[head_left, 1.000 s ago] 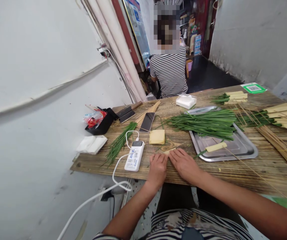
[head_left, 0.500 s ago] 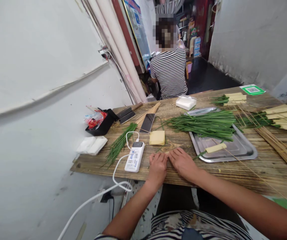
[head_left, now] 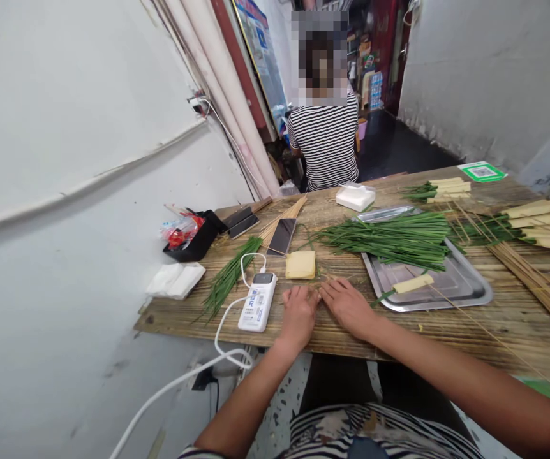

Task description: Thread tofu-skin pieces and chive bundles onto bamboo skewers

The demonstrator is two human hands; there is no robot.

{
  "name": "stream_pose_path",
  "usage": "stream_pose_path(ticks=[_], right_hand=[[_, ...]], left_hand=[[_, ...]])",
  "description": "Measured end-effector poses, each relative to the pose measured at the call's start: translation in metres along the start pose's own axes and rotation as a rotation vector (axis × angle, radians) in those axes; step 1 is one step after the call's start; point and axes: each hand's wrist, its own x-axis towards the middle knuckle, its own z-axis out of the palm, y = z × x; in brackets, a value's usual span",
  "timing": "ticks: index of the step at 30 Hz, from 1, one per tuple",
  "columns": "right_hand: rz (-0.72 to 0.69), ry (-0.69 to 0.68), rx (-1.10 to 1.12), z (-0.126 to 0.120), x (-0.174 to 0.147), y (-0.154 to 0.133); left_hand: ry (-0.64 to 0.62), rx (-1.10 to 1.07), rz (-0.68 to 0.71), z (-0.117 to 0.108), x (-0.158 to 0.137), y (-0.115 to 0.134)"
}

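Observation:
My left hand [head_left: 298,313] and my right hand [head_left: 346,306] rest side by side on the wooden table, fingertips nearly meeting. Their fingers are bent and pressed down over something small; a bit of green shows by them, but the rest is hidden. Just beyond the left hand lies a stack of square yellow tofu sheets [head_left: 300,265]. To the right, a heap of long green chives [head_left: 394,236] lies across a metal tray [head_left: 466,290]. One yellow roll with chives, on a thin stick [head_left: 413,284], rests at the tray's near edge.
Left of my hands are a white power bank [head_left: 258,303] with a cable, more chives [head_left: 231,274] and a phone [head_left: 282,236]. Finished-looking skewered rolls [head_left: 538,217] and loose sticks [head_left: 533,277] lie right. A person in a striped shirt [head_left: 325,143] sits beyond the table.
My left hand has shifted slightly toward me and left, and its fingers are drawn in. My right hand has moved a little left. Both stay low on the table.

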Motion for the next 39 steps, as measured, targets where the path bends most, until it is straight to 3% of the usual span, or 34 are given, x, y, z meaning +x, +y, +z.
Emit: stream_pose_path(ticks=[8,12,15,17,19,22,24,29,33,39], right_hand=[[0.029,-0.039,0.076,0.004,0.003,0.006],[0.056,-0.09,0.138,0.003,0.008,0.008],[0.042,-0.035,0.17,-0.013,0.003,0.015],[0.108,0.071,0.135,-0.033,-0.013,0.026],[0.274,0.15,0.033,-0.057,-0.042,0.04],[0.511,0.126,-0.171,-0.082,-0.101,0.061],[0.594,0.049,-0.289,-0.086,-0.138,0.071],[0.692,-0.06,-0.283,-0.073,-0.185,0.081],[0.7,0.032,-0.167,-0.074,-0.195,0.085],[0.633,0.223,-0.028,-0.101,-0.202,0.074]], left_hand=[[0.154,-0.014,0.084,0.012,-0.006,-0.002],[0.083,-0.008,0.152,0.01,0.001,-0.007],[0.017,0.01,0.177,0.007,0.003,-0.009],[0.018,0.016,0.177,0.008,0.003,-0.01],[0.041,0.008,0.189,0.01,0.003,-0.012],[0.072,-0.018,0.22,0.015,0.003,-0.014],[0.086,-0.04,0.224,0.018,0.004,-0.016],[0.057,-0.06,0.223,0.019,0.007,-0.018],[0.048,-0.082,0.183,0.017,0.01,-0.018],[0.039,-0.106,0.139,0.014,0.016,-0.009]])
